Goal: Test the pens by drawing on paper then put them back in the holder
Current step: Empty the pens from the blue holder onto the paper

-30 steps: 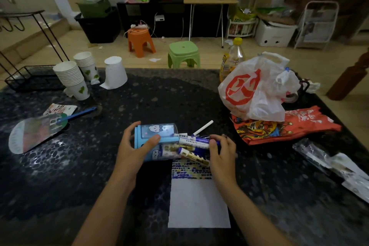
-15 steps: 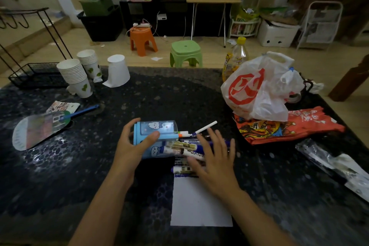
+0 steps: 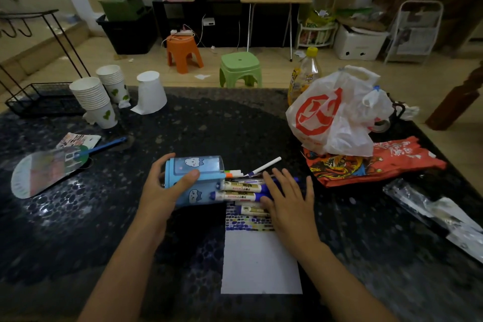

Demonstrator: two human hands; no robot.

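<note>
Pens (image 3: 240,192) spill from the mouth of one blue holder (image 3: 194,180), which lies on its side on the dark table (image 3: 209,123); at least five can be counted, though they overlap and the exact number is hard to tell. Far left of the hands lie one fan (image 3: 47,170) and two stacks of paper cups (image 3: 91,97), with one more cup (image 3: 150,91) upside down beside them. The left hand (image 3: 162,191) grips the holder, thumb curled over its top. Just right of it, the right hand (image 3: 290,206) lies flat with fingers spread, pressing on the pens and covering their right ends. One sheet of paper (image 3: 261,264) lies under that hand, its top strip scribbled in colours. Right of the hands sit one white plastic bag (image 3: 334,117) and one red packet (image 3: 379,162).
</note>
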